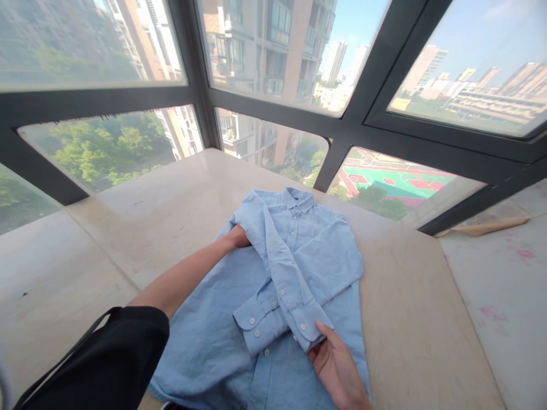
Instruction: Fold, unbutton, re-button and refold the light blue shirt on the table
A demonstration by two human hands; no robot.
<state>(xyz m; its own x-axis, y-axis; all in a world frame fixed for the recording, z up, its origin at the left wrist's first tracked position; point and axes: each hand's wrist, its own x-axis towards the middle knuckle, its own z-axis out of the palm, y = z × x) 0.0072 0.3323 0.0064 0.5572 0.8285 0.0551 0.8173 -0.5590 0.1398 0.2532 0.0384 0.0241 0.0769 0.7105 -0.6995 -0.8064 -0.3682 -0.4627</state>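
Observation:
A light blue button-up shirt (pixel 213 319) lies front side up, its collar (pixel 298 199) pointing away from me. Both sleeves cross over the chest, the left-hand sleeve (pixel 277 250) on top of the other. My left hand (pixel 240 236) reaches beneath that upper sleeve near the shoulder, so its fingers are hidden by the cloth. At the lower right, my right hand (pixel 335 361) pinches the edge of the upper sleeve's buttoned cuff (pixel 305 326) between thumb and fingers. The other cuff (pixel 256 327) rests to the left, with two white buttons showing.
The shirt is spread on a pale stone sill (pixel 410 302) with a seam at left. Dark window frames (pixel 273 111) with glass panes meet in a corner behind it. A whitish wall with pink flower marks (pixel 508 285) borders the right side.

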